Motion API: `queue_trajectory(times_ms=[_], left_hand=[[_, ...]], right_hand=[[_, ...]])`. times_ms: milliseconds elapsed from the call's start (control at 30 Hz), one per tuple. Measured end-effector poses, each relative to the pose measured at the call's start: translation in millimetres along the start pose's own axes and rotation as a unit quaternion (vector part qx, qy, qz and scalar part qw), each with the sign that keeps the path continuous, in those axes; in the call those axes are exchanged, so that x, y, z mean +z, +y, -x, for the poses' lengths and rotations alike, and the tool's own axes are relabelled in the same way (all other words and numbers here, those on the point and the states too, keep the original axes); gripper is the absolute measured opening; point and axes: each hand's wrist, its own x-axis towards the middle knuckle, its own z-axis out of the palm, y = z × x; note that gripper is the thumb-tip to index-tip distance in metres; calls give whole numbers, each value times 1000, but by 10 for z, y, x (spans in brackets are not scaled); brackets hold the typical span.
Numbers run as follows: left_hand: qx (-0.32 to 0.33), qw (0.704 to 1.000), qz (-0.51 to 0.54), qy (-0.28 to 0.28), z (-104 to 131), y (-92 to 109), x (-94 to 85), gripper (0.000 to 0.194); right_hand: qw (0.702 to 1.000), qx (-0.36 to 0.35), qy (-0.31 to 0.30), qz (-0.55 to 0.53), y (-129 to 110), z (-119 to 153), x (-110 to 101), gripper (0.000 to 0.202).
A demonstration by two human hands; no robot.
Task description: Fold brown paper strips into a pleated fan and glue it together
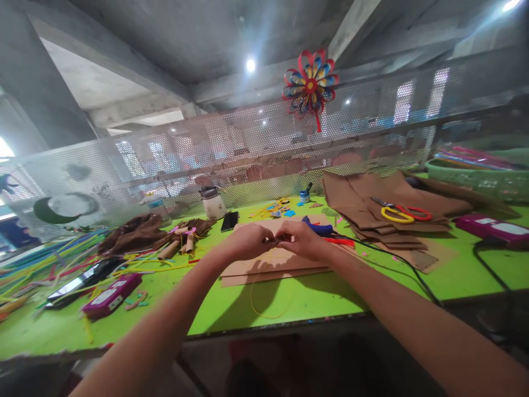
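Over a stack of brown cardboard sheets [243, 269] at mid-table, my left hand [253, 241] and my right hand [301, 240] meet at the fingertips. Both are closed in a pinch around something small and dark that I cannot make out. A thin yellow string [253, 300] loops down below the hands over the green table [225, 317]. Just behind my right hand lies a blue-handled tool [320, 228], beside a red strip [345, 242].
Scissors [397, 215] rest on brown sheets [363, 201] at the right, near a purple box [491, 229] with a cable. At the left are a phone [78, 284], another purple box [112, 296] and colored stems [28, 264]. A jar [212, 203] stands behind.
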Motion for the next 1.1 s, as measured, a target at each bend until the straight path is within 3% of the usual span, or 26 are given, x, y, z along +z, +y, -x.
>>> queue_trajectory(times_ms=[133, 300, 467, 567, 733, 967, 1100], left_hand=[[-7, 1000, -5, -24, 39, -5, 17, 19], [-27, 998, 56, -8, 158, -89, 38, 20], [-88, 986, 140, 34, 241, -136, 75, 14], [-130, 974, 170, 66, 252, -150, 113, 13], [-118, 970, 175, 125, 239, -182, 174, 14], [-122, 975, 132, 129, 216, -157, 244, 18], [-82, 981, 102, 141, 219, -182, 301, 21]], right_hand=[[999, 31, -3, -34, 40, -3, 4, 15], [991, 85, -5, -106, 126, -8, -2, 25], [978, 155, 76, -114, 134, -34, -47, 31], [979, 154, 91, -99, 89, -37, -50, 25], [985, 122, 72, -95, 3, -15, 15, 18], [985, 105, 41, -132, -37, -4, 59, 19], [983, 103, 48, -143, -59, -10, 53, 17]])
